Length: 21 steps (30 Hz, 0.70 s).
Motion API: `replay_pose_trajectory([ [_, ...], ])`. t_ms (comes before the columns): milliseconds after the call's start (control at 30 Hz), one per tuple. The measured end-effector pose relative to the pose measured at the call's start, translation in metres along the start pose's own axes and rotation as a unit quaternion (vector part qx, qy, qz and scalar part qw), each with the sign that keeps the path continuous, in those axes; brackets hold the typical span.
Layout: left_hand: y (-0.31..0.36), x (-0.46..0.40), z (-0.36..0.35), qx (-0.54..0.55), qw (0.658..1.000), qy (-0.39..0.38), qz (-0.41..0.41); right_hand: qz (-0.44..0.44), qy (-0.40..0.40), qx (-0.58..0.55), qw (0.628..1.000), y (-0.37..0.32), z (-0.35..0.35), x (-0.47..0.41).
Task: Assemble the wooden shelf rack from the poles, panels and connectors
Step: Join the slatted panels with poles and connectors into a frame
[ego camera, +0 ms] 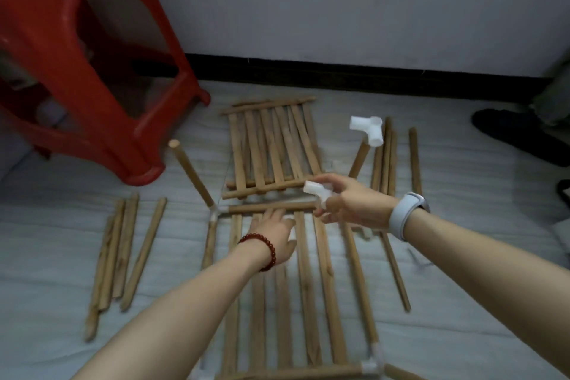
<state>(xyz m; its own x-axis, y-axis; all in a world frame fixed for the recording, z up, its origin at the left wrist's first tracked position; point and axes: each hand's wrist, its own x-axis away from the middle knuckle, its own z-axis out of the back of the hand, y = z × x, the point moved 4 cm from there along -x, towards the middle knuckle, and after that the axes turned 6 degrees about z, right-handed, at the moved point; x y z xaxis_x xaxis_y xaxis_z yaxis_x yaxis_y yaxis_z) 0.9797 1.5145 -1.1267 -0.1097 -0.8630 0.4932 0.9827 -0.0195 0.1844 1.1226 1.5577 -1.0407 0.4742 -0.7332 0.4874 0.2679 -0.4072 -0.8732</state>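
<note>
Pinching a white connector (317, 190), the right hand (348, 202) hovers; left hand (273, 233) lies flat near a red stool (92, 71).

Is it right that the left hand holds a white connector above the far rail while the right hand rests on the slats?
No, the hands are swapped. In the head view the right hand holds the white connector above the far rail, and the left hand rests on the slats.

no readable text, label, brand, number or sign anywhere
</note>
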Motion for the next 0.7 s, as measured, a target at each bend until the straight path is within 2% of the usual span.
replay_pose_trajectory([
  [100,-0.036,0.018,0.06,0.015,0.992,0.125,0.008,0.019,-0.006,-0.168,0.986,-0.034,-0.032,-0.014],
  [167,-0.063,0.034,0.095,0.041,0.972,0.23,0.02,0.04,0.001,-0.227,0.973,-0.055,-0.052,-0.024],
  [267,-0.107,0.06,0.132,0.106,0.906,0.407,0.055,0.088,0.029,-0.181,0.979,-0.079,-0.079,-0.043],
  [333,-0.135,0.063,0.142,0.164,0.866,0.46,0.109,0.115,0.044,-0.119,0.985,-0.087,-0.091,-0.054],
  [367,-0.151,0.06,0.144,0.213,0.856,0.451,0.136,0.125,0.045,-0.087,0.987,-0.09,-0.098,-0.06],
  [433,-0.17,0.044,0.137,0.352,0.851,0.354,0.16,0.141,0.048,-0.032,0.988,-0.094,-0.106,-0.067],
  [500,-0.177,0.032,0.127,0.421,0.854,0.276,0.133,0.157,0.044,-0.007,0.987,-0.099,-0.115,-0.073],
  [600,-0.179,0.038,0.111,0.468,0.829,0.283,0.117,0.185,0.048,-0.013,0.982,-0.109,-0.129,-0.082],
  [700,-0.172,0.05,0.094,0.457,0.842,0.272,0.089,0.188,0.042,0.026,0.981,-0.116,-0.141,-0.086],
])
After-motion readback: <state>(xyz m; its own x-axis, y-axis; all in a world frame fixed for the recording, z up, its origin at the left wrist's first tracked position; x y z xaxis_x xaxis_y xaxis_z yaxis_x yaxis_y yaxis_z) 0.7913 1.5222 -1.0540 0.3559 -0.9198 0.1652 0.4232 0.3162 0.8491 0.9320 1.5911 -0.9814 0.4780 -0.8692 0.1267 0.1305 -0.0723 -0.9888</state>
